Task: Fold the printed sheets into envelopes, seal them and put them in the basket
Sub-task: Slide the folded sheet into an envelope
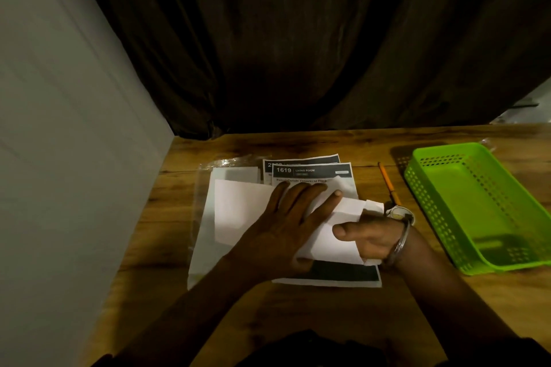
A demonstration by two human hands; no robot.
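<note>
A folded sheet (326,246) of white paper sits in the middle of the frame, a little below centre, on top of a stack of printed sheets (313,171). The top printed sheet shows "1619" and "LIVING ROOM" on a dark band.

The left hand (286,226) lies flat on the folded sheet with its fingers straight and spread, pressing down. The right hand (368,240) grips the right end of the same sheet. Its thumb is on top and its fingers are tucked under the paper, which curls around them. That wrist wears a metal bangle (399,244) and a watch (398,213).

Just left of the printed sheets lies a pile of plain white papers (235,211), partly under the left hand.

All of this rests on a brown wooden desk (185,217). A yellow pencil (386,183) lies to the right of the sheets. Further right, at the right edge of the frame, stands a green basket (423,188) with small holes in its walls.

A dark curtain (298,39) hangs behind the desk, and a pale wall (59,128) fills the left side.
</note>
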